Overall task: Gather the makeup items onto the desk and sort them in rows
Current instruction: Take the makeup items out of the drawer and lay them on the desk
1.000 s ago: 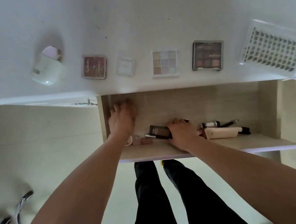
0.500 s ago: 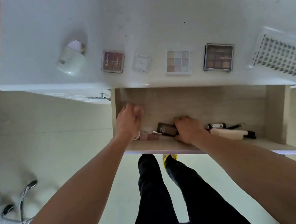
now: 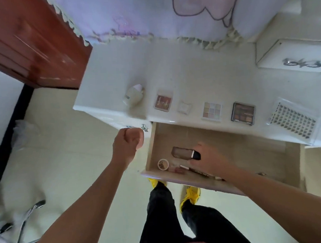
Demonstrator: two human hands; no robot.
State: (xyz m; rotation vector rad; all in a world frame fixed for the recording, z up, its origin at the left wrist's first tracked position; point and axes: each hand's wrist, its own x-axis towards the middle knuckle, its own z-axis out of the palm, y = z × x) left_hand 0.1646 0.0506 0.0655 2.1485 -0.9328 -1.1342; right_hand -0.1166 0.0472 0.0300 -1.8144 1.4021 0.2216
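Makeup bottle point(image 3: 181, 153) in right hand point(image 3: 211, 162)

1. Desk point(image 3: 172, 74): plain white.
2. Small palette point(image 3: 162, 103): red-brown.
3. Compact point(image 3: 184, 107): white.
4. Pastel palette point(image 3: 211, 110): grid of pale green, cream and pink squares.
5. Dark palette point(image 3: 243, 113): black frame, brown squares.
6. Tray point(image 3: 291, 120): clear, with a grid of dark dots.
7. Drawer point(image 3: 231, 141): pale tan woodgrain inside.
8. Bottle point(image 3: 183, 153): smoky grey-brown, black cap.
9. Jar point(image 3: 163, 164): white, dark mark on top.
10. Curtain point(image 3: 150, 14): lilac, with a pink shape outlined in dark purple.
11. Shoes point(image 3: 192, 193): yellow.
12. Trousers point(image 3: 161, 214): black.
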